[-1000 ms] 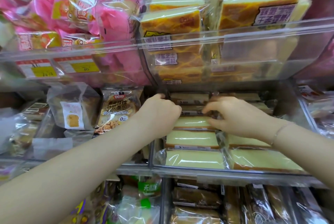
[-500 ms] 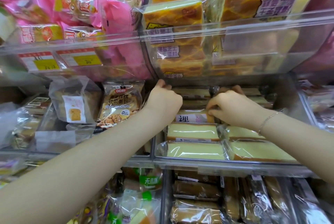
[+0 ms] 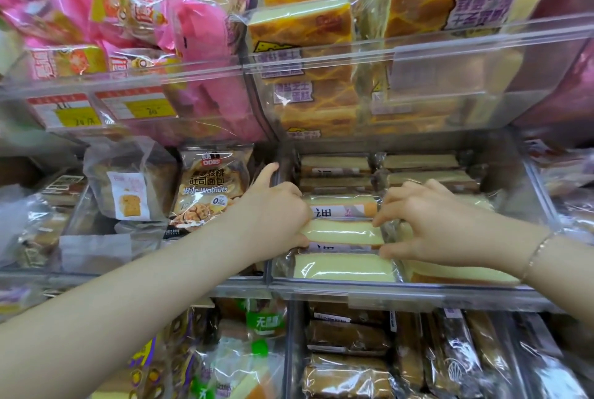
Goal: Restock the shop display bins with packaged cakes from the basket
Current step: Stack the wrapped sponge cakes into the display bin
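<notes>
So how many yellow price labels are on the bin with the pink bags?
2, both on the clear plastic bin front: one yellow price label at its left, the other just right of it. More may be hidden beyond the frame.

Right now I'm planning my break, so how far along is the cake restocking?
Mostly done here: the middle bin already holds rows of pale packaged cakes. In hand: left hand and right hand grip one cake packet at its ends, seating it. The basket is out of view, so what remains is unknown.
</notes>
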Tool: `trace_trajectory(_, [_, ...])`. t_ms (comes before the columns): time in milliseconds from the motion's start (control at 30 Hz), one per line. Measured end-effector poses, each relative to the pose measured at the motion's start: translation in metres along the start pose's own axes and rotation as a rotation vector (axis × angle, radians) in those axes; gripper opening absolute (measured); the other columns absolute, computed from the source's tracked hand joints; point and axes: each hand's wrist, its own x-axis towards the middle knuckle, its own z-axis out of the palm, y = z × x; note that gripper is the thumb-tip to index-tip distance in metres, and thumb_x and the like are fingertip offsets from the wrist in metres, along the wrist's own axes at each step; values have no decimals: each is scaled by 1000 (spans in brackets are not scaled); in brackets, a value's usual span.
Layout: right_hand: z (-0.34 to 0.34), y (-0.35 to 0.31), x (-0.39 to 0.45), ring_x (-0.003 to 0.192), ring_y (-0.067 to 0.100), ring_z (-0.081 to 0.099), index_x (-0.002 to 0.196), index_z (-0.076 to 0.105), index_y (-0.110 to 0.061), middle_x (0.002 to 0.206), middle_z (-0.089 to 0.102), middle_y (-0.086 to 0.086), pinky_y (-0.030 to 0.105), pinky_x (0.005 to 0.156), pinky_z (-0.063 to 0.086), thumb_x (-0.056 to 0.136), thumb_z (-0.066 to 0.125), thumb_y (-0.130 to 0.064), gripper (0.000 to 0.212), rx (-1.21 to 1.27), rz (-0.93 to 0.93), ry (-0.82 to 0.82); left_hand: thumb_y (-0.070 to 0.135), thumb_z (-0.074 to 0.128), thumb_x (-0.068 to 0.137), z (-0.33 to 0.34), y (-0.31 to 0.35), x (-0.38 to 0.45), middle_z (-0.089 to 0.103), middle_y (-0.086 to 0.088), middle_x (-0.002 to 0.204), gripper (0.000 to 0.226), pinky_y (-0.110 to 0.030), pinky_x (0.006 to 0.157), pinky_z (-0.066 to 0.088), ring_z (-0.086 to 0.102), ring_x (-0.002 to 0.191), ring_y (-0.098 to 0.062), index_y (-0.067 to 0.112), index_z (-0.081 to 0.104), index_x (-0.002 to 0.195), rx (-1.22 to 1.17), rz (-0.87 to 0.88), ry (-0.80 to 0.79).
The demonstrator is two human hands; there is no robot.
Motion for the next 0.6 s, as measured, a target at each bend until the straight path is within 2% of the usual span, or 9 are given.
trace_trajectory(133, [5,-7,2,101,7,42,110,57,-35,102,46,-19,26,86,25,87,50,-51,30,-76,-19,56,35,45,97,7,0,2,66,4,104,25,-55,112,-11,42,127,-14,25,68,97,8,7,50])
trace_trajectory(233, [5,-7,8,101,8,45,108,59,-33,101,52,-17,26,86,25,93,46,-35,20,-95,3,107,40,43,97,6,-6,7,68,10,105,30,-56,112,-9,36,132,-9,30,69,106,-4,-6,59])
trace_trajectory(400, [3,-4,11,100,10,45,104,61,-31,100,56,-14,28,82,24,88,52,-48,26,-39,21,33,40,42,98,5,-12,13,67,12,109,30,-56,112,-9,34,134,-10,32,70,107,-60,-17,27])
trace_trajectory(600, [11,-12,9,89,9,45,97,66,-31,94,60,-14,26,84,25,92,50,-39,17,-107,-36,189,31,45,97,3,-7,12,66,6,104,27,-62,110,-9,34,135,-14,23,70,100,-17,-16,-38])
